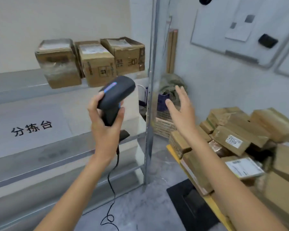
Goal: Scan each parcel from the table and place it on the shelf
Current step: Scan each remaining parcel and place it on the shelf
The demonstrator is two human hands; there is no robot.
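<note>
My left hand point(105, 124) grips the handle of a black barcode scanner point(116, 95) with a blue light strip, held up in front of the grey metal shelf point(32, 87). Its cable point(113, 189) hangs down to the floor. Three cardboard parcels point(93, 62) stand side by side on the upper shelf board. My right hand point(182, 107) is in the air with straight fingers, holding nothing, to the left of a pile of several cardboard parcels point(232, 135) on the yellow-edged table point(212, 205) at the right.
A shelf upright point(150, 114) stands between my hands. Behind it sit a white plastic basket point(163, 124) and a green bundle point(170, 84). A whiteboard point(240, 30) hangs on the right wall. A black mat point(190, 204) lies on the floor.
</note>
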